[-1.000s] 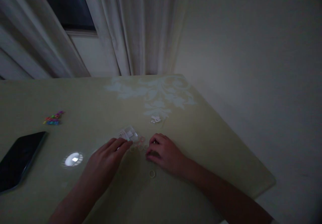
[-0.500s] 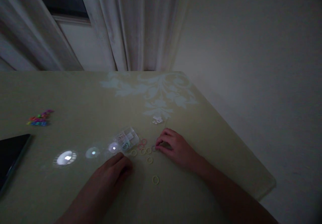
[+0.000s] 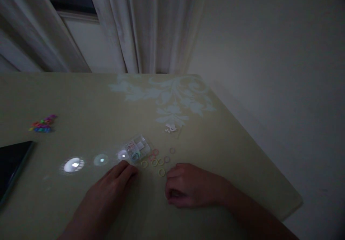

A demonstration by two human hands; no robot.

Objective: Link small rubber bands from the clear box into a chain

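Just in front of the clear plastic box, my left hand rests on the table with its fingers curled together. Their tips are tucked out of sight, so what they hold, if anything, is hidden. Small pink and teal elastic bands lie in the box's compartments. My right hand is down on the table, thumb and fingers closed on a yellow elastic band, of which only a sliver shows at the fingertips. Between the hands and the box lie several loose bands: yellow, pink and dull purple.
Small white pieces lie beyond the bands. A pile of bright coloured bits sits at the left, behind a dark flat device. The table's right edge slants toward me; curtains hang behind.
My right hand has moved toward me, from the purple bands to the nearest yellow band, and now covers it. Two purple bands are uncovered. My left hand stays nearly in place.
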